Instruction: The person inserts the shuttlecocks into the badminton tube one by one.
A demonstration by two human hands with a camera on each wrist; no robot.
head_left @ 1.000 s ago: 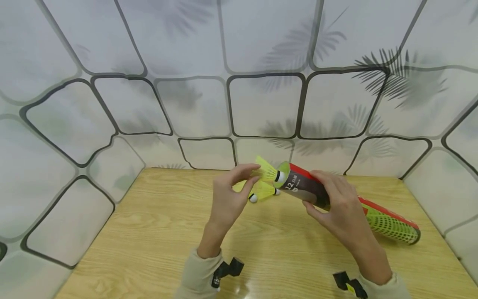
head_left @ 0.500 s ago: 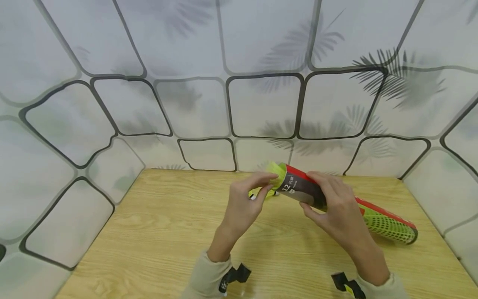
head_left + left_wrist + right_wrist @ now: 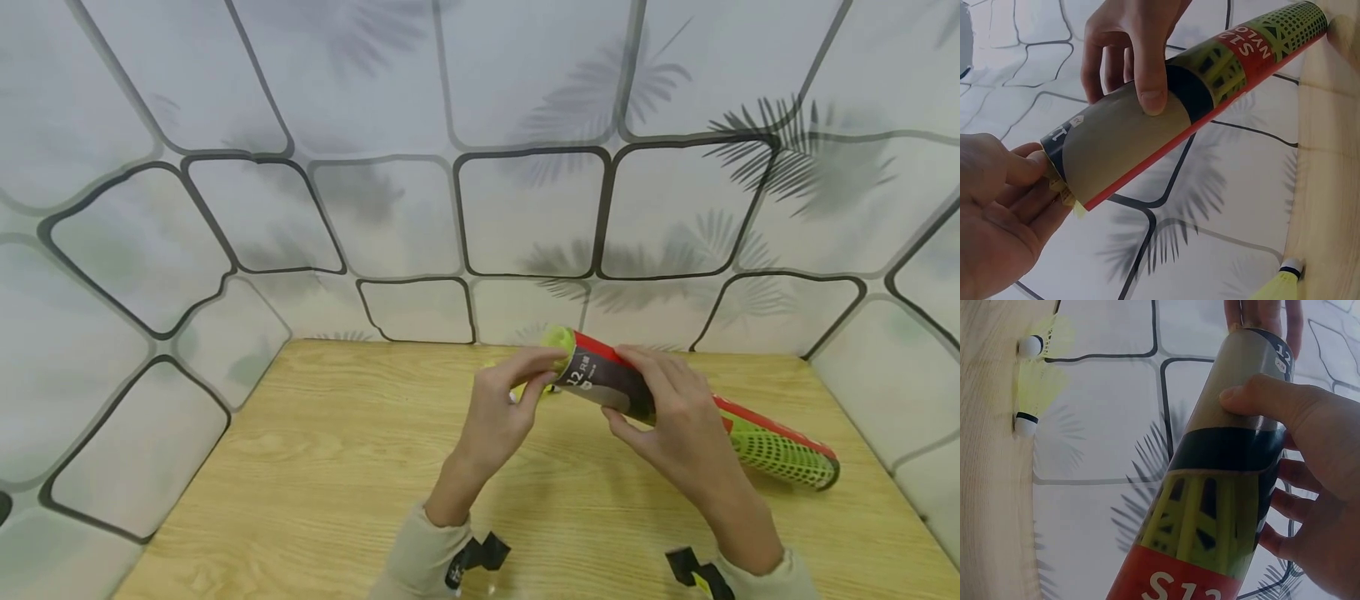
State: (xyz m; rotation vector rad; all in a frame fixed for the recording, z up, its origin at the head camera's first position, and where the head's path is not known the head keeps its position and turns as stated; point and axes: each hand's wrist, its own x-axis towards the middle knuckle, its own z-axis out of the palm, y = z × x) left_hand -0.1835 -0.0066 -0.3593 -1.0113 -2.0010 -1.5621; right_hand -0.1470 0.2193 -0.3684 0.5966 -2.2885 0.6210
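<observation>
A clear shuttlecock tube (image 3: 603, 383) with a red, black and grey label is held tilted, its far end low towards the table. My right hand (image 3: 684, 417) grips it around the body, thumb on one side and fingers on the other. At the raised mouth, my left hand (image 3: 504, 404) pinches the skirt of a yellow shuttlecock (image 3: 1079, 209), which sits mostly inside the tube; its white base is hidden. More yellow-green shuttlecocks show through the clear wall in the right wrist view.
Two loose yellow shuttlecocks with white bases, one upper (image 3: 1030, 346) and one lower (image 3: 1026, 424), lie on the wooden table (image 3: 337, 450) behind my left hand. A wall covering with stone outlines and leaf prints (image 3: 532, 217) borders the table's back and sides.
My left hand has moved right, taking the shuttlecock from just outside the mouth to mostly inside the tube. The right hand and tube have barely moved.
</observation>
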